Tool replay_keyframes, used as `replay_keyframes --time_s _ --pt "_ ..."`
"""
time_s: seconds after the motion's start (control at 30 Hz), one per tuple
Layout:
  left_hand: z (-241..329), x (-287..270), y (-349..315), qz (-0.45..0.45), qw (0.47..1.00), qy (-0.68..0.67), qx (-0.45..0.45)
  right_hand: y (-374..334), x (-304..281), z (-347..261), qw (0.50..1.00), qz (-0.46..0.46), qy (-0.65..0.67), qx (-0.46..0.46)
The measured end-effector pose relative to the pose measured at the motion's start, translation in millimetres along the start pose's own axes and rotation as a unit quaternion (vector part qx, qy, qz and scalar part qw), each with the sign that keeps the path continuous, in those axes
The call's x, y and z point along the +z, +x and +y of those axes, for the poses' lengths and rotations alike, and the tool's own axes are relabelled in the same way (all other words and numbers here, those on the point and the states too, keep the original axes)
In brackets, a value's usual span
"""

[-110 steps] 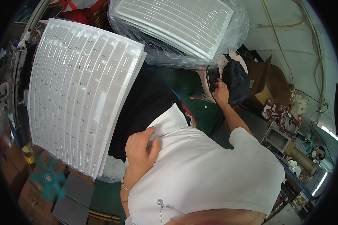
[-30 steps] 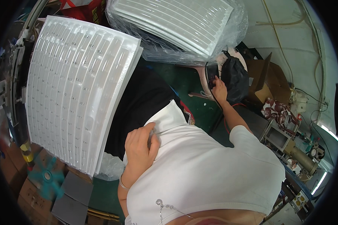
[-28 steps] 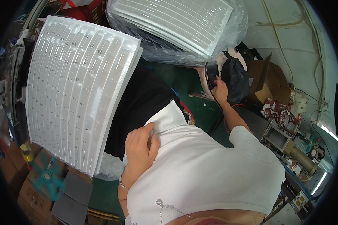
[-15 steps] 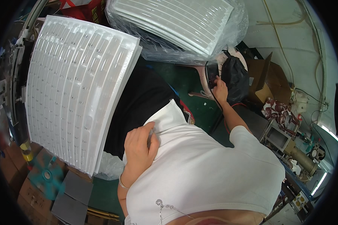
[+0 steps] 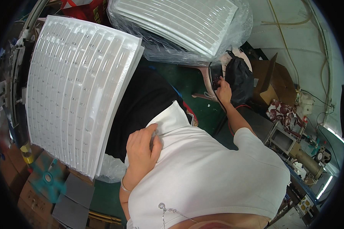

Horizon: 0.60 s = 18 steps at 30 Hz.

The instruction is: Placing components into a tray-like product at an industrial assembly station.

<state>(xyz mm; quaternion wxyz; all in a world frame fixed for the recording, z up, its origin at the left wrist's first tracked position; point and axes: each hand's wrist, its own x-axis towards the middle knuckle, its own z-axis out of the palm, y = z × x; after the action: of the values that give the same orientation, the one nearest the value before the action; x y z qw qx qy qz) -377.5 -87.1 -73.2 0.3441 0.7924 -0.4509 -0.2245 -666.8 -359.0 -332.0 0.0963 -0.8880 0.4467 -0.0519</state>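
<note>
My left hand (image 5: 142, 148) lies against the front of my white shirt (image 5: 206, 164). Its fingers are loosely bent, the thumb stands apart, and it holds nothing I can see. Out to the right, my right hand (image 5: 224, 91) reaches down to a dark, flat, phone-like object (image 5: 215, 71) on a pink chair (image 5: 204, 73). A fingertip touches its dark face and the other fingers are partly bent; I cannot make out a grip on it. Beside that hand sits a black bag (image 5: 239, 82).
A stack of white ribbed plastic sheets (image 5: 76, 91) stands at the left. Another stack of sheets (image 5: 179, 23), in clear plastic wrap, lies at the far side. A teal fan (image 5: 48, 177) spins at the lower left. An opened cardboard box (image 5: 277, 82) is at the right.
The fan's blades have turned. Both hands stay in nearly the same places.
</note>
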Motion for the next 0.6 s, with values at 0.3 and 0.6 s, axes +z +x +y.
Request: replay_keyframes --time_s 0.3,0.6 --pt "0.5 0.5 -0.5 -0.001 1.000 -0.001 -0.005 0.9 0.2 1.0 0.999 -0.009 -0.016 -0.028" --pt "2.4 -0.6 -0.7 -0.008 1.000 0.001 -0.011 -4.0 -0.7 2.3 1.000 0.019 -0.017 0.014"
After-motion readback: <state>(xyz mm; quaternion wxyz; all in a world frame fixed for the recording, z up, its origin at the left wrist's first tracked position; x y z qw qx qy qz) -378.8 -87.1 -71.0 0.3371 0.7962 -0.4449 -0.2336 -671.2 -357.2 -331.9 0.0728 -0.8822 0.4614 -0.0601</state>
